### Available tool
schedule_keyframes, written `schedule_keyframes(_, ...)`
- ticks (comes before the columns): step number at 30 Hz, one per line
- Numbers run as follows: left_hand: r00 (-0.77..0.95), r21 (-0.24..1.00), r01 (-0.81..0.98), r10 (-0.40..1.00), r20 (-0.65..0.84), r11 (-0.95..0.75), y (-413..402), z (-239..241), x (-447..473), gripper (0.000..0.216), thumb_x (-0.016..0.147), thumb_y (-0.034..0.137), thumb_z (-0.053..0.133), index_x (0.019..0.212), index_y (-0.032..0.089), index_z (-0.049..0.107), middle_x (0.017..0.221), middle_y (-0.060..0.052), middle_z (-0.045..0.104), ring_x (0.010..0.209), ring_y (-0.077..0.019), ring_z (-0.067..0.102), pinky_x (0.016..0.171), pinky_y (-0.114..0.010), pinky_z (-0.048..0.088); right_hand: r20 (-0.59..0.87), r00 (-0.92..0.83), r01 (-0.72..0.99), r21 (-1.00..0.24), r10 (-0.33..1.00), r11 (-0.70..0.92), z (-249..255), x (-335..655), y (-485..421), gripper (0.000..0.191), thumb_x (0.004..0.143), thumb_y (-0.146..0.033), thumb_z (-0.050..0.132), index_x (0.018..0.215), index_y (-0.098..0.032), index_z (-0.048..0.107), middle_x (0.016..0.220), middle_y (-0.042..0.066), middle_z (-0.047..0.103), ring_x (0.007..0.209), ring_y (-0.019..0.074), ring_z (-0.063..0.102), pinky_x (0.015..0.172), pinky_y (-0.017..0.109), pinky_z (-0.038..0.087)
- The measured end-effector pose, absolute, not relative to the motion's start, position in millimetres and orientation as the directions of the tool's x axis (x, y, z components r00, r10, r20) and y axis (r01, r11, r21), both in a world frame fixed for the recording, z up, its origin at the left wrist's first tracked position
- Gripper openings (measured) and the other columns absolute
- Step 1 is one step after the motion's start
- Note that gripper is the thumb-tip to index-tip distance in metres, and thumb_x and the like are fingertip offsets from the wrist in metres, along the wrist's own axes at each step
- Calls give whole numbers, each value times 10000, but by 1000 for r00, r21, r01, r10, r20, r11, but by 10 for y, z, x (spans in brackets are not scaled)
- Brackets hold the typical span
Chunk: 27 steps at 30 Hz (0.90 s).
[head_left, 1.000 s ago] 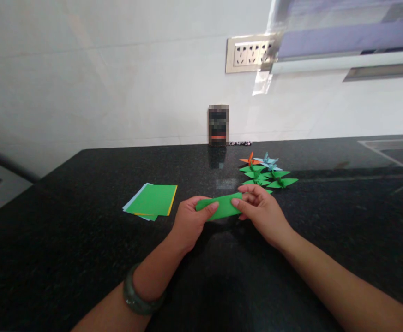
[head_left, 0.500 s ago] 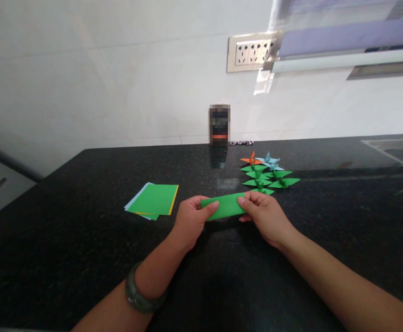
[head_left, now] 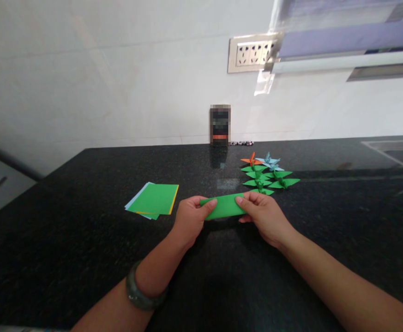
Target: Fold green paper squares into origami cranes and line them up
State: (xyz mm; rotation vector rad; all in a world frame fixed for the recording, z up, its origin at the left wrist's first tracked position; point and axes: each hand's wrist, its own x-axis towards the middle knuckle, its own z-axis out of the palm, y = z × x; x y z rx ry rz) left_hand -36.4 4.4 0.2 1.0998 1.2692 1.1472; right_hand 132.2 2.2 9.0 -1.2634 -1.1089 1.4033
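A green sheet of origami paper [head_left: 225,207], folded into a narrow strip, is held between my two hands above the dark counter. My left hand [head_left: 191,218] pinches its left end, thumb on top and fingers behind. At the right end, my right hand [head_left: 266,216] grips it the same way, thumb pressed on the upper edge. Just beyond my right hand sit several folded paper cranes: green ones [head_left: 283,181], an orange one [head_left: 252,159] and light blue ones [head_left: 269,160]. Left of my left hand lies a stack of square paper [head_left: 154,199], green on top with yellow and blue edges showing.
The black speckled counter [head_left: 83,230] runs back to a white wall. A small dark box-like object [head_left: 220,125], blurred out, leans there, with a beaded strand [head_left: 243,143] beside it. A socket panel [head_left: 253,54] is on the wall. A bangle [head_left: 141,290] circles my left forearm.
Both hands keep their hold on the folded paper. My thumbs have shifted very slightly left along it; all else stays in place.
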Motion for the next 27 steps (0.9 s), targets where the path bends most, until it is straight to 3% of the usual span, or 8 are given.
schedule_keyframes(11, -33, 994, 58, 996, -88, 90, 39, 1, -371, 311, 634, 437, 688, 656, 130, 644, 518, 21, 549, 480, -89, 442, 477, -216, 320, -171, -61, -60, -983, 983, -174, 103, 1322, 7, 305, 637, -431, 680, 653, -143, 584, 593, -9, 543, 532, 86, 486, 445, 190, 439)
schedule_keyframes(27, -26, 994, 15, 994, -107, 108, 48, -3, -364, 305, 632, 426, 691, 655, 128, 628, 531, 18, 557, 499, -97, 463, 496, -224, 344, -174, -67, -73, -981, 982, -179, 81, 1321, 12, 287, 636, -415, 685, 663, -144, 593, 595, -13, 553, 535, 87, 491, 435, 184, 436)
